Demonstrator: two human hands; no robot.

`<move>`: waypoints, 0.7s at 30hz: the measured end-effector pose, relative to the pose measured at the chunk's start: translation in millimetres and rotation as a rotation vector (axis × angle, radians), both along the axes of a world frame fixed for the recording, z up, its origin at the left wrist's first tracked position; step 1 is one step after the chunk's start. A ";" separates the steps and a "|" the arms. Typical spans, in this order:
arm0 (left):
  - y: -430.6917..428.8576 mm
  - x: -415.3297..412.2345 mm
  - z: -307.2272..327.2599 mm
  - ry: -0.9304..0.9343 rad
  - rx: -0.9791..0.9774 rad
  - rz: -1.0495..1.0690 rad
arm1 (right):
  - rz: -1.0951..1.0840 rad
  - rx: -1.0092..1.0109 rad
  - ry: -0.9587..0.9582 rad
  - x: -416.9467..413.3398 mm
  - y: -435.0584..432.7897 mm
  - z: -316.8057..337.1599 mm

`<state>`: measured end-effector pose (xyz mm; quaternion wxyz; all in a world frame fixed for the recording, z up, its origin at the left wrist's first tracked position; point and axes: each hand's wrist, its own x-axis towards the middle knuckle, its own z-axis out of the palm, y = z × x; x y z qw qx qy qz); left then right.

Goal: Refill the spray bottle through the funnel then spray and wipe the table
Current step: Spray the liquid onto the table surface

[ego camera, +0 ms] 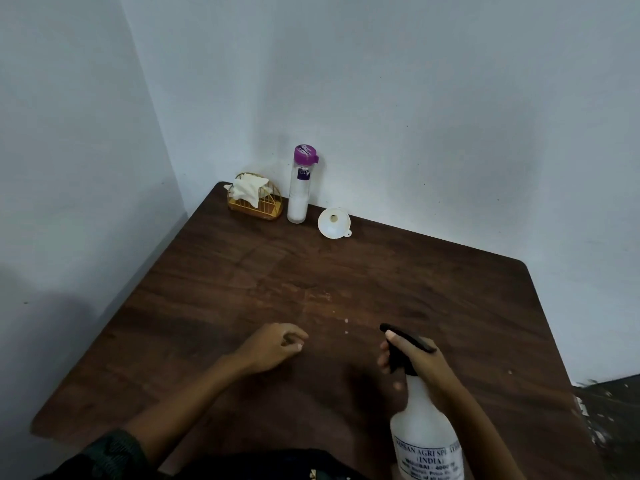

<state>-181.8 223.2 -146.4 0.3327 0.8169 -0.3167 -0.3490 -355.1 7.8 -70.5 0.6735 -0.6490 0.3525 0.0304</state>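
The right hand [420,367] grips the sprayer [424,431] by its black trigger head. The left hand [273,346] rests loosely curled, holding nothing, on the table [450,306]. The label reads partly "(INDIA)".

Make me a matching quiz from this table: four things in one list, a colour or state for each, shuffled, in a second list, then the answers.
1 funnel
2 spray bottle
3 tall bottle
4 napkin holder

A gripped by the right hand
B purple cap
C all white, mouth toward the camera
D gold wire

Pairs: 1-C, 2-A, 3-B, 4-D
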 end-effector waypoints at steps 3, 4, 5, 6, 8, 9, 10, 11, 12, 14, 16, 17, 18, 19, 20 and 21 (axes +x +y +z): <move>0.6 5.1 0.8 -0.060 -0.008 0.046 | 0.100 0.046 -0.028 0.7 -0.5 6.3; 0.6 6.3 0.8 -0.067 -0.008 0.051 | 0.122 0.019 -0.032 2.5 1.4 6.0; 0.5 7.3 0.5 -0.069 -0.007 0.055 | 0.127 -0.023 -0.027 4.7 4.0 4.6; 0.4 7.9 0.4 -0.072 -0.004 0.060 | 0.112 -0.065 -0.015 7.0 7.1 2.2; 1.0 9.4 -0.2 -0.093 0.005 0.072 | 0.052 -0.153 0.012 11.3 11.9 -2.2; 1.6 10.5 -1.0 -0.107 0.010 0.078 | 0.032 -0.176 0.019 12.7 12.5 -3.7; 2.5 11.5 -1.8 -0.118 0.015 0.084 | 0.028 -0.179 0.023 12.8 11.6 -4.8; 3.5 12.5 -2.9 -0.123 0.019 0.089 | 0.043 -0.165 0.022 12.2 9.5 -4.8; 4.8 13.4 -3.3 -0.125 0.024 0.093 | 0.073 -0.136 0.013 11.2 7.0 -4.2; 5.5 14.8 -3.9 -0.124 0.023 0.101 | 0.168 -0.087 0.008 8.3 2.4 -1.0; 3.9 15.0 -3.2 -0.116 -0.003 0.106 | 0.230 -0.087 0.001 6.1 0.1 1.4; 2.1 14.2 -1.6 -0.112 -0.019 0.106 | 0.212 -0.091 -0.021 6.2 0.4 1.4; -0.4 12.9 0.6 -0.111 -0.033 0.103 | 0.162 -0.093 -0.049 7.3 2.1 1.3; -3.0 11.7 2.3 -0.110 -0.044 0.095 | 0.086 -0.112 -0.069 8.9 3.6 -0.8; -5.7 10.6 3.5 -0.106 -0.051 0.083 | 0.001 -0.150 -0.076 10.5 5.2 -3.7; -8.0 9.5 3.9 -0.096 -0.052 0.073 | -0.078 -0.195 -0.070 11.7 5.6 -7.3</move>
